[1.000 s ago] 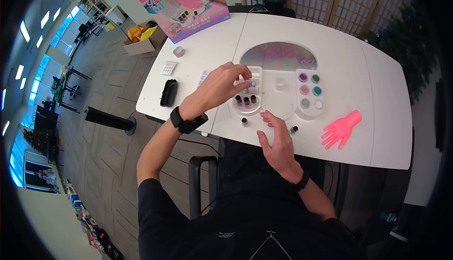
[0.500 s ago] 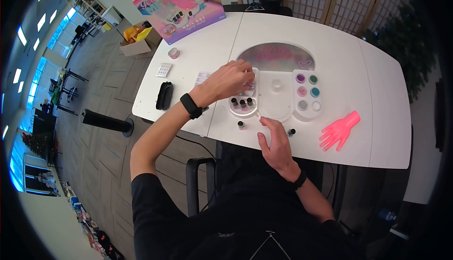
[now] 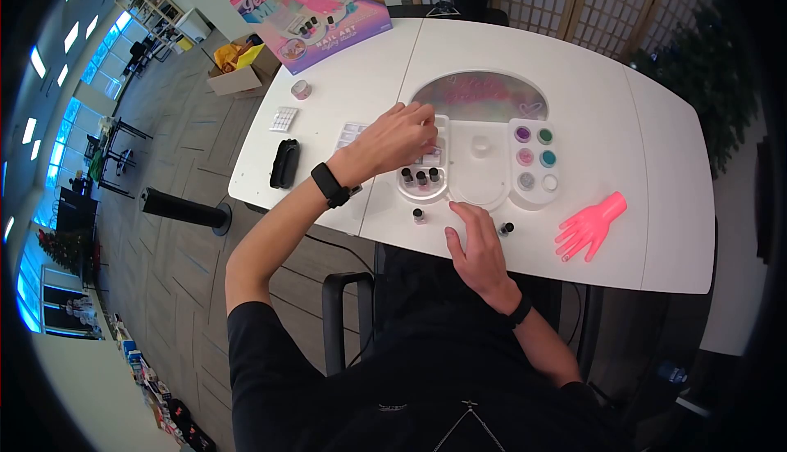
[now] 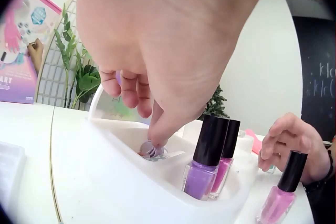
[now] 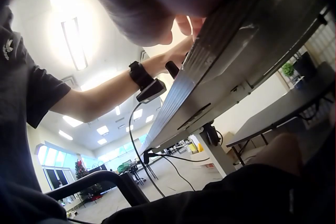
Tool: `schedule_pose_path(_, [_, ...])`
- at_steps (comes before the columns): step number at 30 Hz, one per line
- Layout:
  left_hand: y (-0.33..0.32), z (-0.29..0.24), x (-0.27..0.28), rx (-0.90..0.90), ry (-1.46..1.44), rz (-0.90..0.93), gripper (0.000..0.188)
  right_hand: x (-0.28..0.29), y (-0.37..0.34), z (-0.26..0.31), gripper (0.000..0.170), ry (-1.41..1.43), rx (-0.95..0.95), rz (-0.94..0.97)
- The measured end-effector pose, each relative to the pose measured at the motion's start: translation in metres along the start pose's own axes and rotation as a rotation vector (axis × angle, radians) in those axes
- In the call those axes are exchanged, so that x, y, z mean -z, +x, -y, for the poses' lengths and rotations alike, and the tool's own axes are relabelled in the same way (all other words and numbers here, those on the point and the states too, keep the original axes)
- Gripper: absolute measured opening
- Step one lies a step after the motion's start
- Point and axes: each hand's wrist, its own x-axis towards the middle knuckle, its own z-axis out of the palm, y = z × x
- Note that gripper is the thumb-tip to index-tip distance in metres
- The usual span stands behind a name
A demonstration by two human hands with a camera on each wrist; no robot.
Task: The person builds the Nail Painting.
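In the head view my left hand (image 3: 395,138) reaches down over a white compartment tray (image 3: 403,195). The left wrist view shows its thumb tip touching small round pale pieces (image 4: 152,150) inside a compartment, with the fingers bent behind; whether they pinch a piece I cannot tell. Purple nail polish (image 4: 200,179) and other black-capped bottles stand in the front compartment. A pink nail polish bottle (image 3: 419,217) stands on the table before the tray. My right hand (image 3: 477,247), fingers loosely extended, is at the table's front edge, beside another black-capped bottle (image 3: 507,228).
A white holder (image 3: 534,197) with several glitter pots stands right of the tray, and a pink model hand (image 3: 590,227) lies farther right. Leftward are a black case (image 3: 284,165), a small white grid pack (image 3: 284,119) and a round jar (image 3: 301,90). Behind stands a nail art box (image 3: 320,18).
My left hand has lowered into the tray compartment, its fingers drawing together. The right hand stays near the table's edge with little movement. The view has shifted slightly.
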Motion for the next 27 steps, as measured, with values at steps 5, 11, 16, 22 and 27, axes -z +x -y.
schedule_pose_path(5, [-0.001, -0.003, 0.0, -0.005, 0.04, -0.033, 0.012, 0.0, 0.0, 0.0, 0.042, 0.003, 0.005, 0.009])
schedule_pose_path(11, [-0.004, -0.007, 0.006, 0.095, 0.051, 0.007, 0.015, 0.001, 0.0, 0.001, 0.039, 0.012, -0.007, 0.014])
schedule_pose_path(16, [-0.008, -0.006, -0.002, 0.149, -0.087, -0.004, 0.015, 0.001, 0.0, 0.001, 0.038, 0.014, -0.009, 0.025])
schedule_pose_path(22, [-0.002, -0.007, -0.002, 0.235, -0.174, 0.037, 0.016, 0.001, 0.0, 0.001, 0.037, 0.023, -0.013, 0.032])
schedule_pose_path(27, [0.0, -0.002, -0.004, 0.288, -0.183, 0.063, 0.02, 0.001, 0.0, 0.001, 0.036, 0.025, -0.015, 0.031])
